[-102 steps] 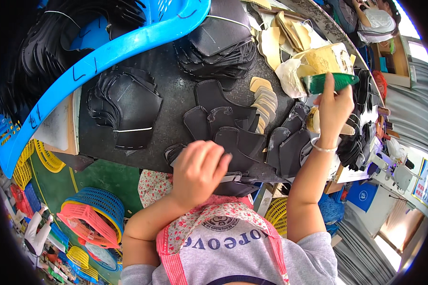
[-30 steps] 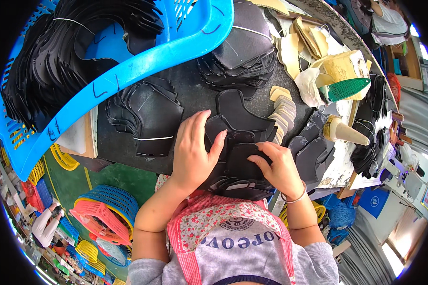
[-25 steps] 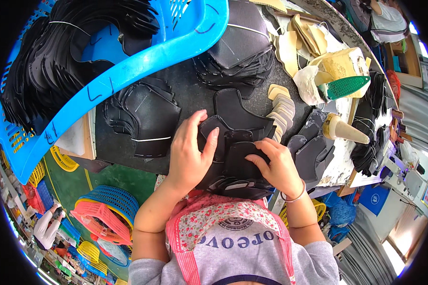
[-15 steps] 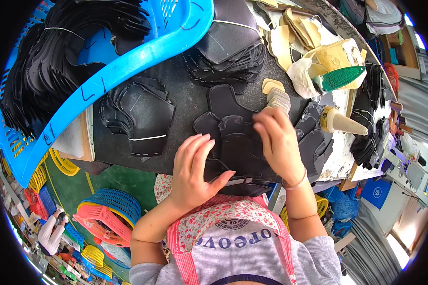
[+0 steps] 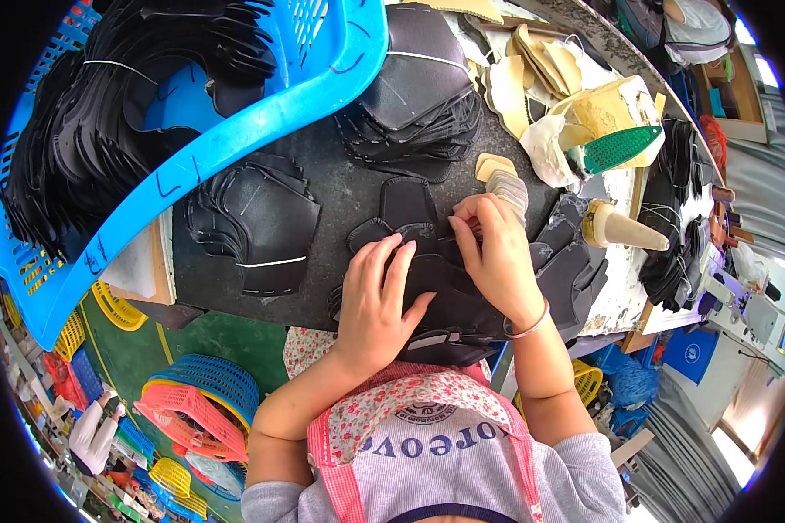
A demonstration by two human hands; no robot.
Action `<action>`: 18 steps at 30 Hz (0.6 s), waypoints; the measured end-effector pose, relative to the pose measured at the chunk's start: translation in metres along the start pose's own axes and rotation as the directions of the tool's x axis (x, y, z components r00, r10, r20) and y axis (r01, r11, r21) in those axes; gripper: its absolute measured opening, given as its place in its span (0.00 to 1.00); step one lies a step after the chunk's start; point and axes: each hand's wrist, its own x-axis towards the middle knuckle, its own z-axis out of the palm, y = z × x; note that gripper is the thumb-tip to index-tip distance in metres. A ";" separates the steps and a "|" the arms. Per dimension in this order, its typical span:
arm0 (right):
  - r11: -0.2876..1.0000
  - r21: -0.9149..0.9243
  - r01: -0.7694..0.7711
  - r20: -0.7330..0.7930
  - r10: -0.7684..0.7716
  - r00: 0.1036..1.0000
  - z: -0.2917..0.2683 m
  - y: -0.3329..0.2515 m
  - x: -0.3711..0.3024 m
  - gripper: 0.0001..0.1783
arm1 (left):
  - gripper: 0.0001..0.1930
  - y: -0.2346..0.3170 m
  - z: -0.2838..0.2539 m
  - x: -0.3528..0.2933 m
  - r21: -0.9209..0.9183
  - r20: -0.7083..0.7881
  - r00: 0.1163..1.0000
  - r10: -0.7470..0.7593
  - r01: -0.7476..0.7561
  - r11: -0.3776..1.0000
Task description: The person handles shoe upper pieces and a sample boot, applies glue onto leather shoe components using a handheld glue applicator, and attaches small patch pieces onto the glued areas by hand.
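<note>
Dark cut pieces like black leather lie on the black worktop in front of me. A black leather piece (image 5: pixel 407 202) with rounded lobes is on top. My left hand (image 5: pixel 375 301) lies over its left part, fingers stretched and thumb apart, fingertips touching the surface. On the other side my right hand (image 5: pixel 497 253) is curled, thumb and fingertips close together at the piece's right edge. Whatever lies between those fingertips is hidden. Just beyond the right hand is a fanned stack of thin pale pieces (image 5: pixel 508 193). More black pieces (image 5: pixel 571 275) overlap to the right.
A blue plastic basket (image 5: pixel 235 122) of bundled black pieces overhangs the far left. Banded black stacks sit at left (image 5: pixel 275 227) and far middle (image 5: pixel 414 78). At right are a pale cone (image 5: pixel 637 231) and a green-handled tool (image 5: pixel 619 148) by a yellowish tub (image 5: pixel 615 109).
My left hand has moved right onto the black leather piece. My right hand has shifted slightly left and nearer me, and the piece's upper lobe lies a little nearer me.
</note>
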 end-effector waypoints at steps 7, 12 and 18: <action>0.999 0.030 -0.016 0.089 0.013 0.996 0.006 -0.014 0.000 0.06 | 0.46 -0.005 -0.009 0.023 0.054 -0.099 0.990 -0.099 0.104 0.993; 0.949 0.297 -0.104 0.226 0.036 0.973 -0.007 -0.020 -0.007 0.09 | 0.52 -0.014 -0.013 0.028 -0.109 -0.033 0.986 -0.164 0.160 0.981; 0.987 0.111 -0.115 0.037 0.112 0.993 0.007 -0.007 -0.001 0.10 | 0.49 -0.014 -0.010 0.030 -0.053 0.018 0.989 -0.147 0.148 0.988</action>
